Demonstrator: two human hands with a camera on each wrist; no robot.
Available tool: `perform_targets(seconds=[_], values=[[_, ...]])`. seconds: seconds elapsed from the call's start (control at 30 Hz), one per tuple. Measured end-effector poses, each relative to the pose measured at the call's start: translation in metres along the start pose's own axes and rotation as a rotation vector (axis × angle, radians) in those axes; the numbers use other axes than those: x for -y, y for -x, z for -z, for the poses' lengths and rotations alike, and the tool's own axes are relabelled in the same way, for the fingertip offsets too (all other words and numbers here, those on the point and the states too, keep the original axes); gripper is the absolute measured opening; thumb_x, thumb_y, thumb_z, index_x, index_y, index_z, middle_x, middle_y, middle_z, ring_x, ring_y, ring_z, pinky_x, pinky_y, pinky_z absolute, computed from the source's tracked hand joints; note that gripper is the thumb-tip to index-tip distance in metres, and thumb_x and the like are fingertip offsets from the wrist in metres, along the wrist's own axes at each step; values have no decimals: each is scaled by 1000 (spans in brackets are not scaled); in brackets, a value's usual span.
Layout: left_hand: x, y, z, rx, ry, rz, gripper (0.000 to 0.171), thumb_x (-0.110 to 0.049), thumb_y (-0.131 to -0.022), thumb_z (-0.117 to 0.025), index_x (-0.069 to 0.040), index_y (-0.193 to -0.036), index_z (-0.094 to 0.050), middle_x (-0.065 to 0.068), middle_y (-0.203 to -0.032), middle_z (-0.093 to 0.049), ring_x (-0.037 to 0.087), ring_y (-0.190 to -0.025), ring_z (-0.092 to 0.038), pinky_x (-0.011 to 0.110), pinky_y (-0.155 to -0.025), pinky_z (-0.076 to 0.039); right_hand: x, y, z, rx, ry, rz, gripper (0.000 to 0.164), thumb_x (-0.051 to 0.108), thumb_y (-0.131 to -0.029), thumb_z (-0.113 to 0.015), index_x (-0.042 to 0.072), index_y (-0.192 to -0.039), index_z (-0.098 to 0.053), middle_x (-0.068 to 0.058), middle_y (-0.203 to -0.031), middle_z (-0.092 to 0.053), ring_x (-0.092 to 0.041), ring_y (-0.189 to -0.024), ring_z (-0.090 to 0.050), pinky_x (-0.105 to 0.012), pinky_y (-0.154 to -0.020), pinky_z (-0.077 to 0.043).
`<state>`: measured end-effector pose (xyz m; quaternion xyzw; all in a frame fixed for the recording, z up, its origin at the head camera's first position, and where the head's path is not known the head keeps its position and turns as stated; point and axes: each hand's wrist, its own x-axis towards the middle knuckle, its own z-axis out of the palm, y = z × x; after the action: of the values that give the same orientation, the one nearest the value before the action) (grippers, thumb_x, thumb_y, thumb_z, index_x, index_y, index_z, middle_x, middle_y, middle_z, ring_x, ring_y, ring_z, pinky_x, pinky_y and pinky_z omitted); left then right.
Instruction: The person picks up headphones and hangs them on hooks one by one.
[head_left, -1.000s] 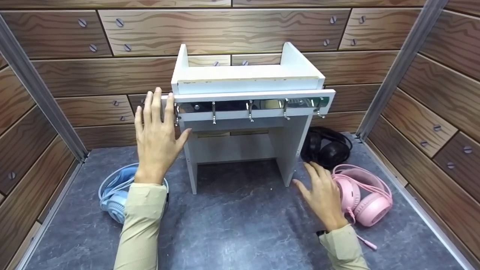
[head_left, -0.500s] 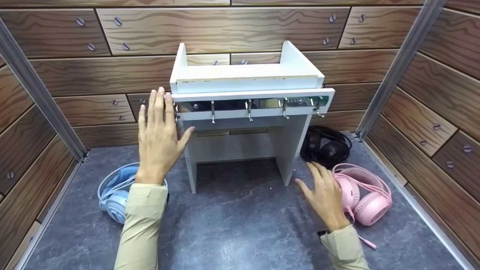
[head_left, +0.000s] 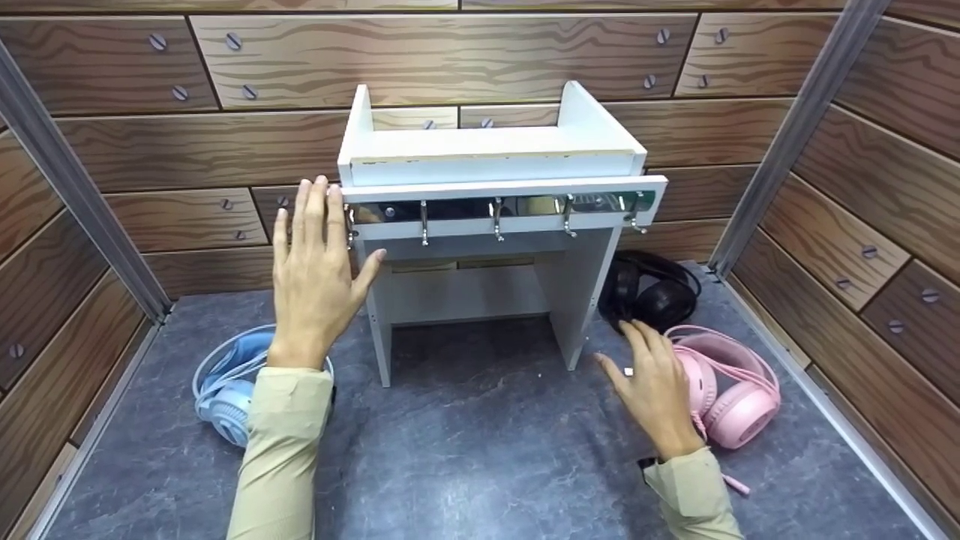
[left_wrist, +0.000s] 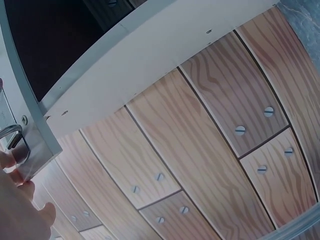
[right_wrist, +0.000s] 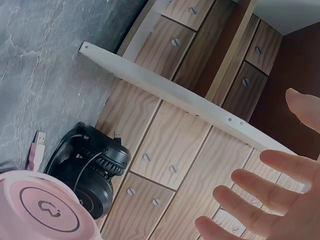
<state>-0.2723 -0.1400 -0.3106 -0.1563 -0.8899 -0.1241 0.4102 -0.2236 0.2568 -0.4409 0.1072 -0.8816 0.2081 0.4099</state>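
My left hand [head_left: 309,277] is at the left end of a white hook rail [head_left: 502,186], fingers straight and overlapping that end. In the left wrist view, its fingertips [left_wrist: 25,187] are right by the rail's end and a metal hook [left_wrist: 14,135]. The rail carries several metal hooks on a mirrored strip and spans the front of a white shelf unit [head_left: 495,141]. My right hand [head_left: 652,390] holds nothing, its fingers spread, in front of the pink headphones [head_left: 742,416]. Just behind its fingertips are black headphones [head_left: 664,304]. Blue headphones [head_left: 229,409] lie beside my left forearm.
The shelf unit's right side panel [head_left: 585,292] stands on the grey tabletop [head_left: 465,450]. A pink cable with a USB plug [right_wrist: 37,150] lies near the black headphones. Wood-patterned walls [head_left: 450,52] with metal corner posts [head_left: 780,142] enclose the back and sides.
My right hand has shifted slightly to the right, and a small white tip now shows beside its thumb. My left hand stays at the rail's end. The headphones lie as before.
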Motion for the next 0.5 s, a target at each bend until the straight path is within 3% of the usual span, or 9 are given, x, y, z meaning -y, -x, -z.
perform_targets(seconds=[0.5], values=[[0,1,-1,-20,-6,-11,86,-33,-92,-71,7,-155,-28,24,-161,-28,34,-153,-17,48,-124,-4,-13,4,8,-22,22,-63,54,23,-80,-83,-10,-119,-66,-30,-120,-63,-50,-110,-57,-64,-88,-45]])
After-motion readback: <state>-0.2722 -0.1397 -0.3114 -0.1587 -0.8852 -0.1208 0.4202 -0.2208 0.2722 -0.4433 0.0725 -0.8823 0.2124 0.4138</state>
